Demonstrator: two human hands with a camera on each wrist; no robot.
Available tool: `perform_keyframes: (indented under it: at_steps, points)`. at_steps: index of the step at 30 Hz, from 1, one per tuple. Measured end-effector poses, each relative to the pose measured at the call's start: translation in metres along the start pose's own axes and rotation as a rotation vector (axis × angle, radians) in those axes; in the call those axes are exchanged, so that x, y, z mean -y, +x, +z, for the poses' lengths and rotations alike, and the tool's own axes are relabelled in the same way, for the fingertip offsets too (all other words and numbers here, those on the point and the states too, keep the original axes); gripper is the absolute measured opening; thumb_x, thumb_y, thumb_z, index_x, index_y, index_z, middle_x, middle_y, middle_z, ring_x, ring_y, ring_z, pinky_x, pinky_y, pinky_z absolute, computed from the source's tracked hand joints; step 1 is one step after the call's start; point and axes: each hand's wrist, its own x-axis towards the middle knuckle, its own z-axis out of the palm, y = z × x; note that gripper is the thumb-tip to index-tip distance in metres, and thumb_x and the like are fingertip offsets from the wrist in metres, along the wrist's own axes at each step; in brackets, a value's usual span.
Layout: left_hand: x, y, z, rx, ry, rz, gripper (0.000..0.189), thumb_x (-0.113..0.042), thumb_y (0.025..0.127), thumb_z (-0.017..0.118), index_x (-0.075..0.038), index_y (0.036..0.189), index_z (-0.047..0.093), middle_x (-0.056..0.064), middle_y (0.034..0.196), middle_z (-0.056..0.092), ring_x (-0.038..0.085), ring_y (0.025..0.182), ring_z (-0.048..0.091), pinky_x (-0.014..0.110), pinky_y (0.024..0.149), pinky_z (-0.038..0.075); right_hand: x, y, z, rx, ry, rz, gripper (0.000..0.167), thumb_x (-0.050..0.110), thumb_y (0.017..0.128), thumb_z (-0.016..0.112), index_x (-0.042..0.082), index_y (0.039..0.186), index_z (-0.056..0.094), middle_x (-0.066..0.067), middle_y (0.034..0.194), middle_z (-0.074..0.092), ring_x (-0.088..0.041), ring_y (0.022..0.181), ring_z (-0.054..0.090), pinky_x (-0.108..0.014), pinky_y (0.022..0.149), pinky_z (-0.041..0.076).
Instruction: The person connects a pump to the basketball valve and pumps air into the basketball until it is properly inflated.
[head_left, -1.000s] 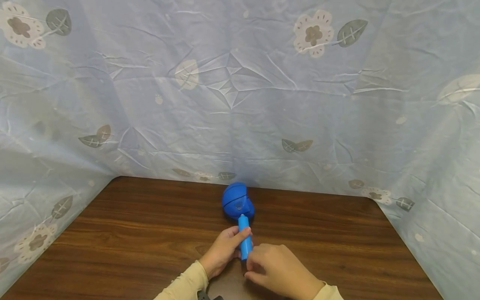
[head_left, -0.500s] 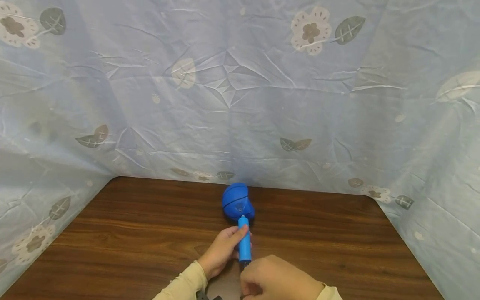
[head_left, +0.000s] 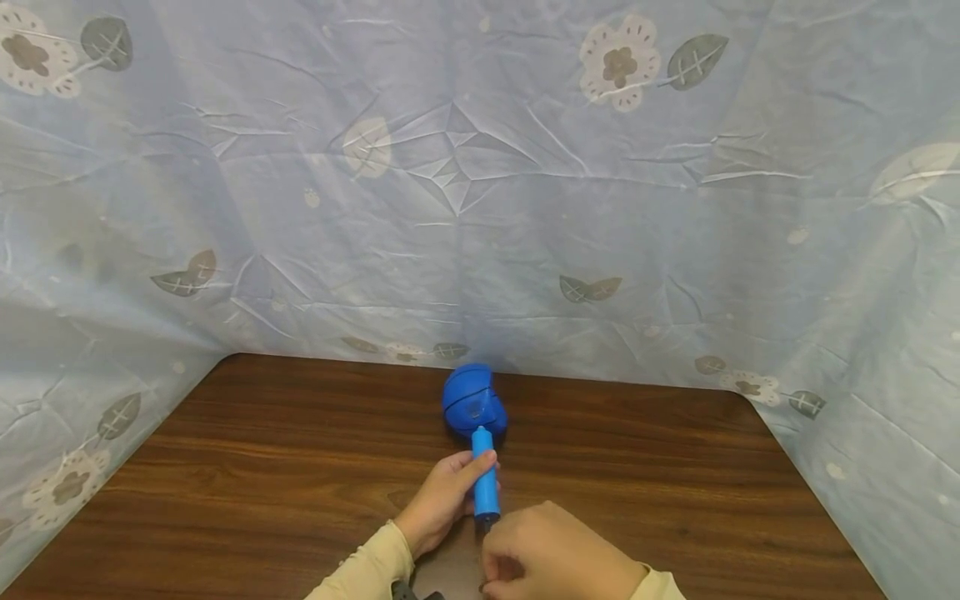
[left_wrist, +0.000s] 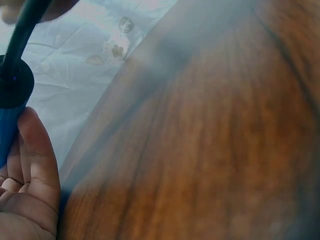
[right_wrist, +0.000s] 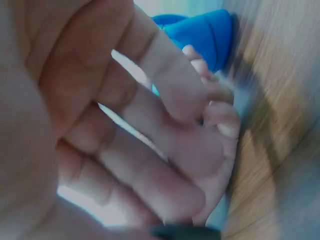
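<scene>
A blue ball (head_left: 467,393) with black lines, its side caved in, lies at the far part of the table. The narrow tip of a light-blue hand pump (head_left: 485,487) points at it and overlaps its near side in the head view. My left hand (head_left: 441,500) grips the pump's barrel, thumb along the top. My right hand (head_left: 551,552) holds the pump's handle end, fingers curled. In the left wrist view, the dark pump rod (left_wrist: 22,37) sticks out of the black end cap (left_wrist: 17,87). A dark piece of the handle (right_wrist: 185,231) shows below my right fingers.
The brown wood-grain table (head_left: 300,425) spreads to both sides of the hands. A pale blue floral curtain (head_left: 465,250) hangs behind it and along both sides. A dark strap piece (head_left: 408,592) shows by the left sleeve.
My right hand has drawn back toward me, and a longer stretch of dark rod shows behind the barrel. The left hand and the ball stay nearly in place.
</scene>
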Motion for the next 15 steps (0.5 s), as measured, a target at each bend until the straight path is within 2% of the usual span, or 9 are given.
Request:
perform_keyframes:
  at_steps: [5,9,12,15]
  points:
    - [-0.0005,-0.0005,-0.0004,0.007,-0.004,0.002,0.049,-0.040,0.102,0.065,0.007,0.117,0.060,0.005,0.096,0.067,0.012,0.087,0.066,0.030,0.078,0.059,-0.0061,0.0007,0.0016,-0.138,-0.127,0.082,0.019,0.032,0.088,0.084,0.027,0.080,0.067,0.023,0.076,0.055,0.012,0.066,0.044,-0.006,0.059,0.039]
    - [-0.0012,-0.0013,-0.0005,0.020,-0.003,0.006,0.048,-0.040,0.102,0.065,0.006,0.116,0.060,0.006,0.096,0.068,0.014,0.089,0.069,0.031,0.081,0.060,-0.0082,0.0019,0.0029,-0.213,-0.166,0.137,0.020,0.031,0.087,0.084,0.025,0.080,0.067,0.020,0.073,0.057,0.011,0.063,0.044,-0.008,0.057,0.039]
    - [-0.0013,-0.0015,-0.0004,0.029,-0.004,0.009,0.048,-0.040,0.103,0.065,0.006,0.116,0.060,0.006,0.097,0.069,0.014,0.089,0.069,0.031,0.081,0.060,-0.0085,0.0021,0.0034,-0.229,-0.157,0.157,0.019,0.029,0.086,0.085,0.025,0.081,0.067,0.021,0.074,0.058,0.011,0.064,0.046,-0.009,0.057,0.040]
    - [-0.0004,-0.0009,-0.0007,0.041,0.002,0.012,0.048,-0.040,0.103,0.064,0.006,0.116,0.059,0.006,0.099,0.069,0.015,0.090,0.069,0.031,0.080,0.060,-0.0084,0.0018,0.0034,-0.211,-0.125,0.142,0.016,0.025,0.088,0.084,0.024,0.083,0.068,0.022,0.077,0.059,0.011,0.067,0.048,-0.008,0.060,0.043]
